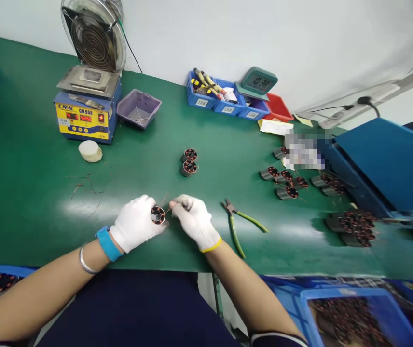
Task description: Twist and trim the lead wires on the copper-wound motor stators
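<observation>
My left hand (134, 223), in a white glove, is wrapped round a small motor stator (158, 215) with copper windings, its round face turned up. Thin copper wire ends (168, 210) stick out from its right side. There my gloved right hand (194, 219) pinches a wire end between thumb and forefinger. Right of that hand, green-handled cutting pliers (236, 219) lie with their handles spread on the green table. Two more stators (189, 168) stand together just beyond my hands.
A blue and yellow solder pot (87, 113) stands back left beside a purple tray (139, 110). Blue tool bins (224, 103) and a clock (259, 81) line the wall. Several stators (286, 178) lie at the right; a blue crate (358, 294) holds others below. Wire scraps (82, 183) lie left.
</observation>
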Tool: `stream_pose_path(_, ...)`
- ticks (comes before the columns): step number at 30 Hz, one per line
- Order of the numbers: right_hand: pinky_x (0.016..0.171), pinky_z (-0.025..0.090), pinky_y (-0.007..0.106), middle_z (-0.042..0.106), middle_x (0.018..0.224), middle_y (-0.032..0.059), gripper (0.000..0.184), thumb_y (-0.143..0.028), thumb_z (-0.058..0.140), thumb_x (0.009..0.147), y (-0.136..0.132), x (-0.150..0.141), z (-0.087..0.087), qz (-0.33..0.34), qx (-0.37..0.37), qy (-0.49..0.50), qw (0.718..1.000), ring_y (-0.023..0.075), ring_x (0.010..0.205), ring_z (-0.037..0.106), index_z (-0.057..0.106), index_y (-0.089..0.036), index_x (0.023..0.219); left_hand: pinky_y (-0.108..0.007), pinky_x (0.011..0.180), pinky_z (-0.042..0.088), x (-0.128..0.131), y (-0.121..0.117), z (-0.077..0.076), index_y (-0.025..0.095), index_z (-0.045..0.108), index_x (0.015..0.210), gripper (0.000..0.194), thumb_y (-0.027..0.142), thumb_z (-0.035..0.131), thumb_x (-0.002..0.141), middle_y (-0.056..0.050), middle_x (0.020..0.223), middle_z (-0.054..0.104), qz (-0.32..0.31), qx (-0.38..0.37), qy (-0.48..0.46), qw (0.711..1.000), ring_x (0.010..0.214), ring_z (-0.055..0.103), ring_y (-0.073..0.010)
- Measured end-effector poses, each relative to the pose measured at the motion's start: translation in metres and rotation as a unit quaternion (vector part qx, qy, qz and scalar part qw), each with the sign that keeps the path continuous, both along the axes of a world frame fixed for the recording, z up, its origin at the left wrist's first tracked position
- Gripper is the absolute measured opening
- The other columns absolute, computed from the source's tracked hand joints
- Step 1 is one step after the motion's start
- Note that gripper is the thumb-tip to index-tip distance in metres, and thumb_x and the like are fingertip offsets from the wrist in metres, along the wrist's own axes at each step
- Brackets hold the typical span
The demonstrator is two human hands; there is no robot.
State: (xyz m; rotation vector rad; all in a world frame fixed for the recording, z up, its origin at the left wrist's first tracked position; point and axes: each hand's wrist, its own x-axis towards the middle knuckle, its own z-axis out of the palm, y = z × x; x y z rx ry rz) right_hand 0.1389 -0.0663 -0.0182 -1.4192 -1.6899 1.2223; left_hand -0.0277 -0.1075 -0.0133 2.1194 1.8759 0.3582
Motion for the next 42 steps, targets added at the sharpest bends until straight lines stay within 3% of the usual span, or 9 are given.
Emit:
stream_pose_path(3,0.063,0.047,0.031,0.06,0.065,0.0024,0.029,-0.042,0.048,0.083,0.016,0.01,0.002,-0.113,0.008,0.053,0.992,0.0167,0.061,0.056,0.06,-0.018,0.073,-0.032,0.065,0.045,-0.004,-0.001,-0.002,0.02,0.056,0.078,0.033,0.05,0.065,0.071,-0.005,0.081,0.06,0.009,0.007,-0.003,1.0,0.076,0.061,-0.0232)
stream_pose_path(5,0.075,0.049,0.036,0.065,0.079,0.0062,0.029,-0.04,0.043,0.086,0.016,0.01,0.008,-0.106,0.078,0.037,0.991,0.0197,0.075,0.061,0.061,-0.018,0.083,-0.032,0.066,0.045,-0.006,-0.002,-0.003,0.02,0.056,0.078,0.032,0.05,0.065,0.071,-0.005,0.08,0.06,-0.004,0.014,-0.002,1.0,0.077,0.061,-0.0235)
stream_pose_path(10,0.109,0.028,0.049,0.065,0.111,0.0126,0.025,-0.033,0.058,0.083,0.006,-0.006,0.026,0.21,0.287,-0.178,0.917,0.0299,0.122,0.047,0.065,-0.016,0.099,-0.032,0.066,0.043,-0.009,-0.001,-0.004,0.019,0.057,0.075,0.024,0.043,0.061,0.075,-0.006,0.076,0.059,-0.028,0.034,-0.009,0.999,0.073,0.06,-0.0217)
stream_pose_path(13,0.093,0.042,0.04,0.067,0.09,0.0082,0.022,-0.031,0.049,0.089,0.015,0.003,0.028,0.273,0.174,-0.241,0.915,0.024,0.098,0.06,0.065,-0.017,0.083,-0.031,0.064,0.042,-0.012,-0.002,-0.001,0.02,0.058,0.076,0.027,0.046,0.062,0.074,-0.005,0.075,0.059,-0.049,0.019,-0.001,0.999,0.071,0.059,-0.021)
stream_pose_path(19,0.061,0.046,0.026,0.064,0.068,0.0026,0.029,-0.04,0.044,0.089,0.025,0.043,0.031,0.061,-0.032,-0.098,0.993,0.0148,0.064,0.059,0.056,-0.018,0.074,-0.032,0.066,0.043,-0.014,-0.004,0.0,0.02,0.059,0.078,0.028,0.046,0.065,0.07,-0.005,0.078,0.06,-0.056,0.0,0.003,0.998,0.074,0.06,-0.0218)
stream_pose_path(24,0.049,0.042,0.021,0.063,0.062,-0.0021,0.018,-0.036,0.062,0.078,-0.002,0.015,0.023,0.142,-0.192,-0.027,0.971,0.0105,0.051,0.056,0.062,-0.019,0.084,-0.031,0.065,0.042,-0.01,-0.003,0.0,0.02,0.058,0.075,0.026,0.045,0.061,0.074,-0.005,0.075,0.059,-0.051,0.009,0.012,0.999,0.072,0.06,-0.0216)
stream_pose_path(31,0.038,0.034,0.019,0.056,0.058,-0.0037,0.02,-0.038,0.06,0.076,0.017,0.025,0.01,-0.058,-0.179,0.113,0.976,0.0065,0.04,0.044,0.055,-0.018,0.078,-0.031,0.066,0.042,-0.014,-0.008,0.0,0.02,0.056,0.075,0.029,0.048,0.062,0.071,-0.004,0.077,0.059,-0.04,0.003,0.015,0.999,0.073,0.059,-0.0214)
stream_pose_path(37,0.041,0.039,0.02,0.058,0.052,-0.0033,0.015,-0.03,0.07,0.069,0.006,0.004,0.005,0.065,-0.203,0.097,0.972,0.0098,0.043,0.051,0.062,-0.019,0.075,-0.031,0.066,0.041,-0.013,-0.008,-0.001,0.02,0.056,0.074,0.025,0.045,0.06,0.073,-0.005,0.075,0.058,-0.044,0.015,0.02,0.999,0.072,0.058,-0.0209)
stream_pose_path(42,0.039,0.04,0.021,0.055,0.055,-0.0038,0.018,-0.035,0.063,0.073,0.016,-0.02,0.004,0.005,-0.17,0.13,0.977,0.0083,0.04,0.046,0.057,-0.018,0.076,-0.031,0.067,0.042,-0.013,-0.008,-0.001,0.02,0.056,0.075,0.024,0.044,0.06,0.072,-0.004,0.077,0.059,-0.047,0.018,0.025,0.998,0.074,0.058,-0.0202)
